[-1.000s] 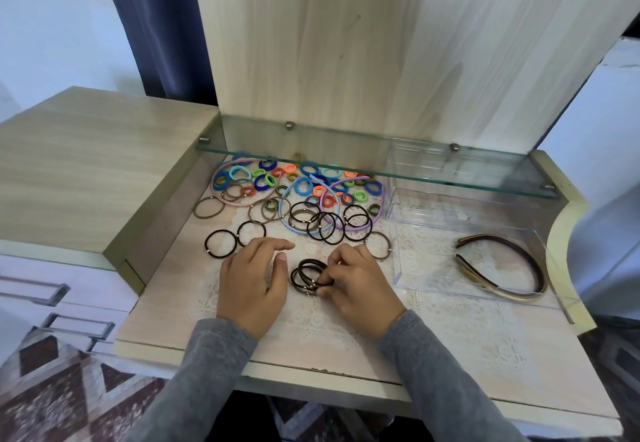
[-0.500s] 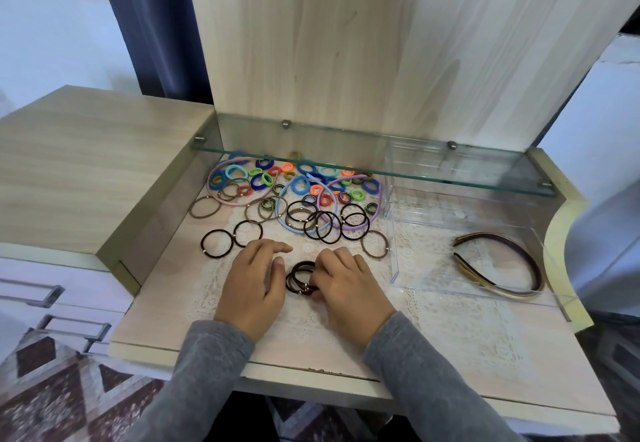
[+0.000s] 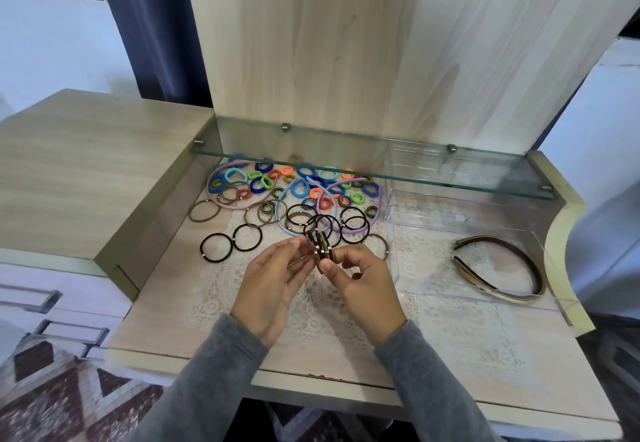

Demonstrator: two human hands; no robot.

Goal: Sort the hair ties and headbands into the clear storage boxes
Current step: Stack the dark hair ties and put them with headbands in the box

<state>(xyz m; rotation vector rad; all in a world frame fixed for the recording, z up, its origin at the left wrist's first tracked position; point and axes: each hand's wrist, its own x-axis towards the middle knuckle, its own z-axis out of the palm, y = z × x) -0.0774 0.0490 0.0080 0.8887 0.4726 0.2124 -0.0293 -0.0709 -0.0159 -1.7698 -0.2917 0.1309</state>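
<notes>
- Both of the person's hands meet over the lace mat point(image 3: 311, 320) at the middle of the desk point(image 3: 162, 303), seen from my head camera, with grey sleeves reaching to the wrists.
- The left hand point(image 3: 273, 282) has thumb and fingertips drawn narrow onto the left side of a bundle of dark hair ties point(image 3: 320, 246).
- The right hand point(image 3: 360, 286) pinches the same bundle from the right. Its thumb lies against the near end and the other fingers curl underneath.
- The bundle stands on edge between the two hands, raised off the mat and just in front of the loose ties.
- Two black hair ties point(image 3: 216, 247) lie flat on the desk to the left of the hands, side by side, with a brown tie point(image 3: 204, 210) beyond them.
- A spread of small coloured hair ties point(image 3: 301, 187) sits further back, partly under the glass shelf point(image 3: 346, 169). A pink headband point(image 3: 221, 178), a blue headband point(image 3: 280, 222) and a purple headband point(image 3: 378, 213) lie among it.
- The front clear storage box point(image 3: 426, 268) stands to the right of the hands and holds brown and gold headbands point(image 3: 502, 270).
- A rear clear storage box point(image 3: 419, 206) stands behind the front one, under the shelf. I cannot tell what it holds.
</notes>
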